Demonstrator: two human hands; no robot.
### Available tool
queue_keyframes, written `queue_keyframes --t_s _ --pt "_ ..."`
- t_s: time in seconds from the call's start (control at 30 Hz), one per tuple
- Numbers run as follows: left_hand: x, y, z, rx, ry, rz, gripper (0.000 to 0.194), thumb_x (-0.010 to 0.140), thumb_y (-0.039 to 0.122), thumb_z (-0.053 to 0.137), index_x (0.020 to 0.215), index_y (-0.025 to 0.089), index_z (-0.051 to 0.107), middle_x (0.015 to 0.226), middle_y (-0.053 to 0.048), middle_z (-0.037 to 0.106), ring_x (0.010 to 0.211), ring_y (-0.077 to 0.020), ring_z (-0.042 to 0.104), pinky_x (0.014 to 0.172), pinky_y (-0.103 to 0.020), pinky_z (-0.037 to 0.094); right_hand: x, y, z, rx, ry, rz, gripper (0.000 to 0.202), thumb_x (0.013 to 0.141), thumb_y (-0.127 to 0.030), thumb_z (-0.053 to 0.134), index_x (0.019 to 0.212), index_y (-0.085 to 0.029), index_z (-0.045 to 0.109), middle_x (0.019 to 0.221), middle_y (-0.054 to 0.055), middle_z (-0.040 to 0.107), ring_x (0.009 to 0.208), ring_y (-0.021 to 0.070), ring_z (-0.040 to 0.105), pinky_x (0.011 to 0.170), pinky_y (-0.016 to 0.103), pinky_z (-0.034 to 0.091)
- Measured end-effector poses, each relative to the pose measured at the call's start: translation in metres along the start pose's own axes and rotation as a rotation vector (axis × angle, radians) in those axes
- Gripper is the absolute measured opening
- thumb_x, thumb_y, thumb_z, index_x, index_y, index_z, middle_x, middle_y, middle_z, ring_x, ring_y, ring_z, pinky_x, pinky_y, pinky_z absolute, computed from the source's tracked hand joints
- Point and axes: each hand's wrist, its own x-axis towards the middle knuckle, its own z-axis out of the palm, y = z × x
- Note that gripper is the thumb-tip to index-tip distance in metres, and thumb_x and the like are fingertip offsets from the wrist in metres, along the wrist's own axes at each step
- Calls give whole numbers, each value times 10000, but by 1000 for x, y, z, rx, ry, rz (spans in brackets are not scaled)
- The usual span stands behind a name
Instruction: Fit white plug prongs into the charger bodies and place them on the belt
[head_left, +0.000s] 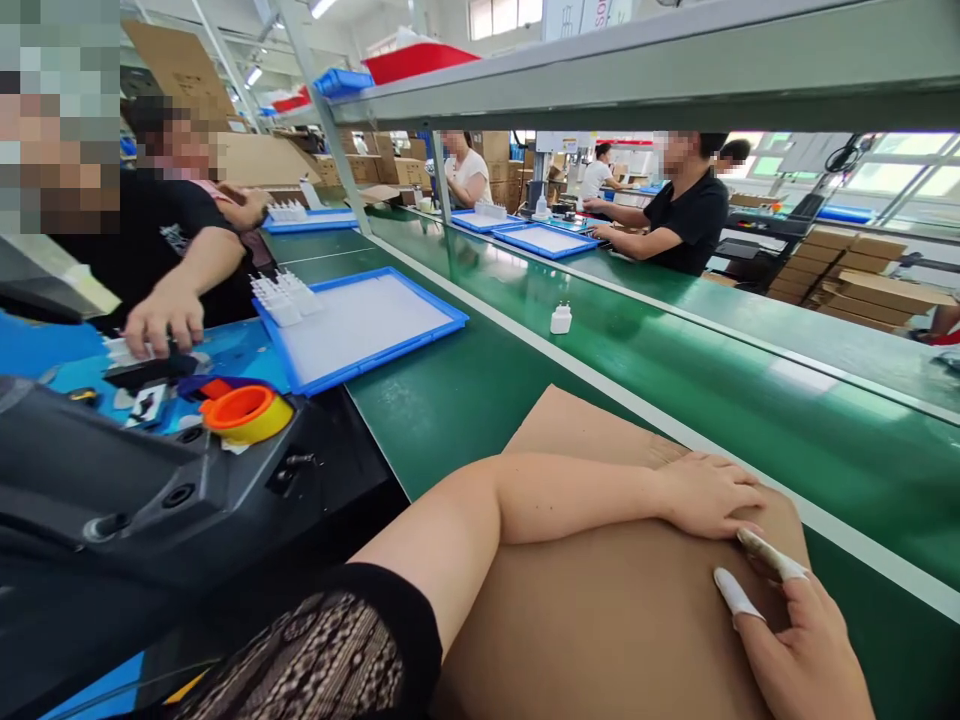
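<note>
Cardboard (600, 610): on the worktop (435, 420), below both hands; likely light, stiffish, best held by opposite edges.
Left hand (709, 495): laid flat on it, gripping nothing.
Right hand (810, 640): thumb and finger parted, nothing between.
Charger (561, 319): beyond.

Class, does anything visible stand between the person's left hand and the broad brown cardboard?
Nothing visible does: the left hand lies on the broad brown cardboard. The right hand, with pale fingertip covers, is beside the left, not between.

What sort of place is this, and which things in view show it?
Probably a factory assembly line: a long green belt with a white plug on it, and a blue tray holding white plugs.
</note>
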Motion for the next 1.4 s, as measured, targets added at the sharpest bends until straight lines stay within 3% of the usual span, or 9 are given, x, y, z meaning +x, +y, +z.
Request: queue_keyframes --t_s 0.27,0.47,0.9,1.4 --pt "0 0 1 -24 4 -3 555 1068 484 402 1484 148 551 1605 -124 450 1479 -296 380 1233 -462 279 -4 -8 -3 -5 -9 36 533 891 -564 530 1326 -261 588 1232 115 667 1173 387 601 969 585 502" --pt "-1 0 -1 -54 14 -7 541 1065 471 421 1466 139 568 1596 -131 461 1476 -301 379 1235 -467 281 -4 -8 -3 -4 -3 20 512 898 -562 538 1300 -251 599 1229 123 672 1127 379 612 924 563 512" --pt "-4 2 2 -55 31 -24 541 1069 480 434 1478 148 561 1600 -134 450 1472 -296 377 1250 -476 272 -4 -18 -3 34 31 -6 505 932 -512 547 1363 -249 571 1215 117 665 1153 347 601 1008 553 484" --pt "-5 0 6 -93 33 -34 518 1057 460 451 1469 169 569 1601 -122 449 1476 -294 368 1254 -472 264 -7 -23 -6 26 20 40 473 925 -513 559 1331 -272 591 1204 105 666 1115 332 609 964 538 507"
